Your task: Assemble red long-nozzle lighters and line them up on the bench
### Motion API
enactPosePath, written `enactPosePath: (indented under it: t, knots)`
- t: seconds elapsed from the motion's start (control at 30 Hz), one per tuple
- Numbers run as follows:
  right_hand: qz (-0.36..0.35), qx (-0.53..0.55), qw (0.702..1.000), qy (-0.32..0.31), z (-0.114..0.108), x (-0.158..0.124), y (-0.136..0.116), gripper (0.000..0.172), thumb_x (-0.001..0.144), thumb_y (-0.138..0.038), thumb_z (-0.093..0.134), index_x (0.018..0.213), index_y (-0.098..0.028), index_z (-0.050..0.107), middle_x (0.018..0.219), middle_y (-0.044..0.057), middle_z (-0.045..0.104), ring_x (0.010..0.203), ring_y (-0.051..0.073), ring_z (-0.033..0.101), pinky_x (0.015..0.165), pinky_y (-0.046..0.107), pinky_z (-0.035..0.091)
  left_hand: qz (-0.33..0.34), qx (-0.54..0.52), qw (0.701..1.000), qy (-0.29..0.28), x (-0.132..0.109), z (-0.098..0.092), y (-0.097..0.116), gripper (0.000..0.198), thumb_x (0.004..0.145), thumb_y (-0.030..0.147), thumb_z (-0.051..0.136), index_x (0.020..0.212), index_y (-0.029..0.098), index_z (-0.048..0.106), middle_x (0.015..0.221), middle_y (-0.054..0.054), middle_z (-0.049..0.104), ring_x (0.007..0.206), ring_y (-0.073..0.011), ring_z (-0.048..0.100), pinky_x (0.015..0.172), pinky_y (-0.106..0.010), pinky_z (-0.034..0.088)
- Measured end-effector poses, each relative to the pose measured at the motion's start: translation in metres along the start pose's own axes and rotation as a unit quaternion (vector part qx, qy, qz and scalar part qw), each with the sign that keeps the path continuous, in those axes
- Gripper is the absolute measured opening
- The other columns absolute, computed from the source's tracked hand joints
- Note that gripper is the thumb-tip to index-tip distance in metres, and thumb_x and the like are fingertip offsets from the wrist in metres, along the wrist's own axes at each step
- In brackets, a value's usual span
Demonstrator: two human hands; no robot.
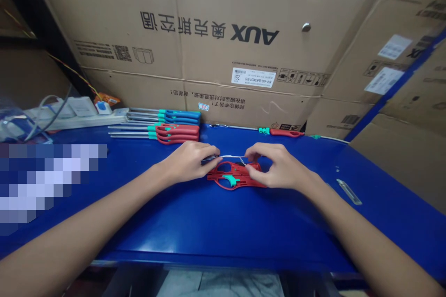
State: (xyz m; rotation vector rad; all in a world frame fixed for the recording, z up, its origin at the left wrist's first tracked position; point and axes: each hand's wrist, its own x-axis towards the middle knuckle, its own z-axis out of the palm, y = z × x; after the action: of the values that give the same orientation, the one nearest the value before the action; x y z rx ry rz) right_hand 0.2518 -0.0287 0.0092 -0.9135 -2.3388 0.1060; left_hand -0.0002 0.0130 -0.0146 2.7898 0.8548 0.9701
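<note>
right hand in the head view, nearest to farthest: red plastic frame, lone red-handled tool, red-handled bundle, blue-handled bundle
1. Red plastic frame: directly under the right hand, to its left.
2. Lone red-handled tool: behind the hand, at the table's back edge.
3. Red-handled bundle and blue-handled bundle: back left, too close to call.

from here, the big cardboard box (195, 28) behind the tabletop (223, 222) reads "aux" and 奥克斯空调 in black, upside down; a white barcode sticker (253, 77) on it shows "25", and the box to the right (393, 55) repeats "aux" at a slant.
</note>
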Motion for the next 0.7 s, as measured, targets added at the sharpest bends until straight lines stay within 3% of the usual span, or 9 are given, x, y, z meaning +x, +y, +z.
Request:
enactPosePath:
  t: [0.2, 0.7]
  knots:
    - [0.04, -0.025, 0.997, -0.061, -0.0015, 0.0018, 0.0017, 0.005, 0.076, -0.02, 0.061, 0.08, -0.017, 0.059, 0.076, 0.002, 0.066, 0.065, 0.013, 0.057, 0.064, 0.025, 0.044, 0.044, 0.074, 0.996, 0.001, -0.0012, 0.0009, -0.0024, 0.022, 0.093, 0.029, 0.051, 0.09, 0.014, 0.066, 0.072, -0.004, 0.068, 0.06, -0.0134, 0.061, 0.057, -0.023, 0.042]
    - [0.05, -0.024, 0.997, -0.051, 0.0002, 0.003, 0.0064, 0.005, 0.077, -0.014, 0.055, 0.08, -0.016, 0.059, 0.075, 0.003, 0.066, 0.065, 0.013, 0.058, 0.063, 0.025, 0.045, 0.036, 0.064, 0.997, -0.007, -0.0022, -0.0006, -0.0015, 0.018, 0.091, 0.029, 0.055, 0.088, 0.014, 0.064, 0.07, -0.001, 0.066, 0.06, -0.0116, 0.06, 0.057, -0.022, 0.042]
